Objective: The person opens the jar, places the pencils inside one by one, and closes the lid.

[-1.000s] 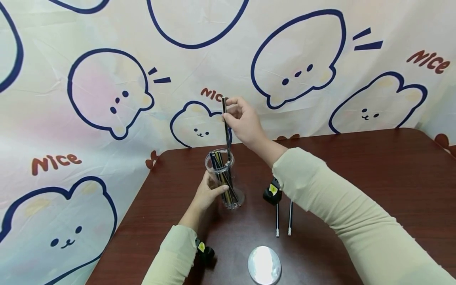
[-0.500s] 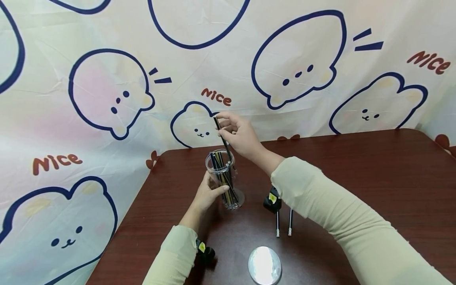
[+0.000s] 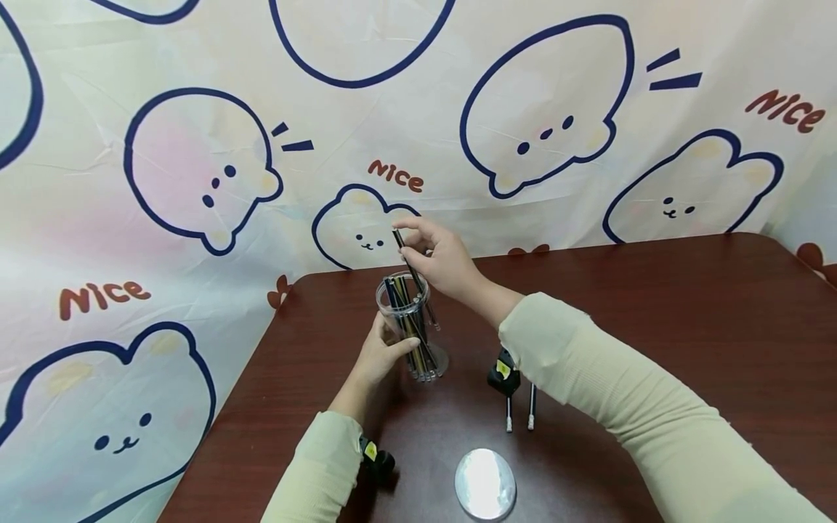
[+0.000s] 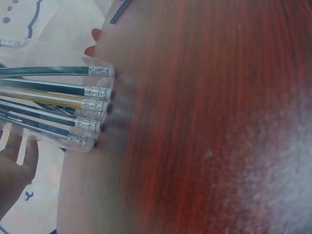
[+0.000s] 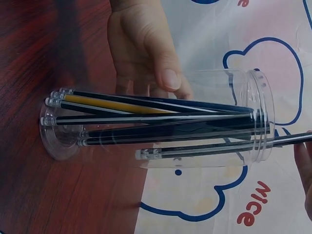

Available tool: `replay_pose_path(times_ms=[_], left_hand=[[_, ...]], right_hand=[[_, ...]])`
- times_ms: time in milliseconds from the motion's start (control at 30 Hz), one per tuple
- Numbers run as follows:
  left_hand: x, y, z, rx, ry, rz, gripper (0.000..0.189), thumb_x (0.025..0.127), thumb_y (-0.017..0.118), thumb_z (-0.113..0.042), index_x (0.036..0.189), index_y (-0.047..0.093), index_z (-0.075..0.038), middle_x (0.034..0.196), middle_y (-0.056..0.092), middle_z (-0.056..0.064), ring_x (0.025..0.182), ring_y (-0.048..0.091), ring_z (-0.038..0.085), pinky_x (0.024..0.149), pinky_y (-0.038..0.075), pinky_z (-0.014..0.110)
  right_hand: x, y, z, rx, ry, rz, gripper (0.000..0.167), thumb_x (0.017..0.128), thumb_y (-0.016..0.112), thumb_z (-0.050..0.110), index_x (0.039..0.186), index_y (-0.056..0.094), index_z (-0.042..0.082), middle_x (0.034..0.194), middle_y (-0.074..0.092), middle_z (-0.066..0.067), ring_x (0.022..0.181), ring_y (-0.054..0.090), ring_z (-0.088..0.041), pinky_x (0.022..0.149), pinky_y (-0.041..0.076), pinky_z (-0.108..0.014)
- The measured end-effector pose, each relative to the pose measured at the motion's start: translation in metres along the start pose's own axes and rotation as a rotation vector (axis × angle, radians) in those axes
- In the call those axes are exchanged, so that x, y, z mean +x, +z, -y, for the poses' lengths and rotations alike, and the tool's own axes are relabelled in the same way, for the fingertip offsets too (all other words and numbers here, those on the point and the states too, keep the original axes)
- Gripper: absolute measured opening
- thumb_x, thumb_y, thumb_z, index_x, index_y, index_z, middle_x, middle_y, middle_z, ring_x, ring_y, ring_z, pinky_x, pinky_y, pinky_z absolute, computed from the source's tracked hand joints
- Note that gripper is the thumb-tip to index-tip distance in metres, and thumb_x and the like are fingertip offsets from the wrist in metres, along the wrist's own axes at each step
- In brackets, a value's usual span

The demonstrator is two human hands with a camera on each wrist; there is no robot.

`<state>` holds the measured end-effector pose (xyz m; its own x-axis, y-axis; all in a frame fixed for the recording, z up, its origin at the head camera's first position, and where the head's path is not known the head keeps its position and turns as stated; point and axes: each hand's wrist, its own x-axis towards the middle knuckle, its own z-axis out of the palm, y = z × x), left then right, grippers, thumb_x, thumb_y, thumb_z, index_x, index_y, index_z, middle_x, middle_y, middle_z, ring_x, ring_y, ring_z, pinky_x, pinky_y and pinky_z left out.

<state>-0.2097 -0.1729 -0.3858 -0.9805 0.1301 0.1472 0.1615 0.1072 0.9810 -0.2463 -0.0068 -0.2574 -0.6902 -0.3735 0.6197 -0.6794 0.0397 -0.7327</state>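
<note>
My left hand [image 3: 378, 354] grips a clear plastic jar [image 3: 387, 308] around its side, thumb across the front. Inside lean several pencils [image 3: 409, 330], mostly dark striped with some yellow, eraser ends at the bottom, as the left wrist view also shows. Above the mouth, my right hand [image 3: 443, 260] pinches one dark pencil [image 3: 407, 258] near its upper end between thumb and fingers. In the right wrist view that striped pencil [image 5: 209, 147] passes through the jar's rim [image 5: 265, 117], its eraser end hanging inside, above the jar's bottom.
A black tape measure [image 3: 503, 373] with a yellow label lies right of the jar, by two pencils [image 3: 532, 410]. Another black tape measure [image 3: 378, 462] sits beside the left sleeve. A shiny round disc [image 3: 485, 484] lies near the front. A patterned cloth [image 3: 261, 65] hangs behind the table.
My right hand has come down with the pencil, which now reaches deeper into the jar and tilts left at its top. The left hand and jar have stayed in place.
</note>
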Motion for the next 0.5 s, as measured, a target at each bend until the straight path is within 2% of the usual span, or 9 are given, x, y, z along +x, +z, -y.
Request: replay_pose_path(times_ms=[267,400,500], left_hand=[[0.0006,0.0003,0.0004,0.01,0.008,-0.011,0.063,0.074,0.063,-0.007,0.127,0.03,-0.013,0.119,0.045,0.012,0.102,0.046,0.023,0.084,0.036,0.038],[-0.0002,-0.0004,-0.0004,0.004,0.005,-0.003,0.062,0.075,0.062,-0.007,0.127,0.03,-0.013,0.12,0.044,0.011,0.103,0.045,0.023,0.084,0.035,0.039],[-0.0002,-0.0012,-0.0005,-0.011,0.005,0.016,0.061,0.076,0.062,-0.007,0.127,0.029,-0.014,0.121,0.044,0.011,0.104,0.045,0.023,0.085,0.035,0.039]], right_hand=[[-0.0004,0.0047,-0.0016,-0.069,0.021,0.032,0.027,0.084,0.052,0.006,0.111,0.051,0.009,0.076,0.058,-0.005,0.061,0.05,-0.011,0.059,0.041,-0.025],[0.0011,0.0067,-0.0037,-0.072,0.048,0.049,0.023,0.086,0.05,0.009,0.109,0.051,0.009,0.074,0.058,-0.01,0.06,0.05,-0.014,0.058,0.04,-0.026],[0.0023,0.0078,-0.0062,-0.09,0.076,0.05,0.021,0.087,0.05,0.011,0.108,0.051,0.01,0.072,0.057,-0.007,0.06,0.051,-0.016,0.056,0.039,-0.026]])
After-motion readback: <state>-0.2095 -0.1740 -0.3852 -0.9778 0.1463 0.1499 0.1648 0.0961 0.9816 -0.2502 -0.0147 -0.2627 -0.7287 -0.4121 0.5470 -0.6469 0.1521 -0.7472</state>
